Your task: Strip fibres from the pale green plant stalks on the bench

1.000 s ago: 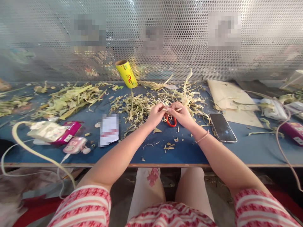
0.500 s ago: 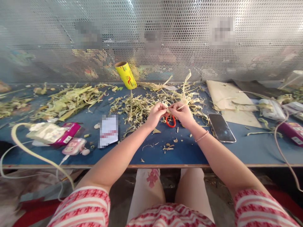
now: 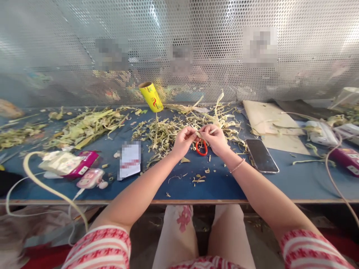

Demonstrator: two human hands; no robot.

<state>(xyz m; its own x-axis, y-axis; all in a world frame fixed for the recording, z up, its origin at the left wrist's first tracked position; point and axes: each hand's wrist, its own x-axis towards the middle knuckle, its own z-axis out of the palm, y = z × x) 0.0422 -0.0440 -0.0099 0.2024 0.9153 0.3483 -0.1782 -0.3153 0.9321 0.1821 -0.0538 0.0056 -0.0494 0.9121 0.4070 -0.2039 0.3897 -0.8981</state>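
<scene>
Above the blue table, my left hand (image 3: 185,140) and my right hand (image 3: 214,139) meet with fingertips almost touching. Both are closed in a pinch on a pale dried plant strip (image 3: 198,133), whose details are mostly hidden by the fingers. A red loop handle (image 3: 201,152), seemingly of scissors, shows just under the hands; its other parts are out of sight. Behind them spreads a heap of curled, dry plant strips (image 3: 159,134).
To the left lie long dried leaves (image 3: 89,125), a power strip (image 3: 54,163), a pink case (image 3: 90,178) and a blurred-out white item (image 3: 129,160). A yellow tube (image 3: 151,98) leans on a thin stick. Rightward are a phone (image 3: 262,155) and cardboard (image 3: 269,116). Perforated metal (image 3: 213,71) stands behind.
The whole view has shifted slightly, so the table sits a little lower in the picture. My hands stay together at the same spot, still pinching the strip.
</scene>
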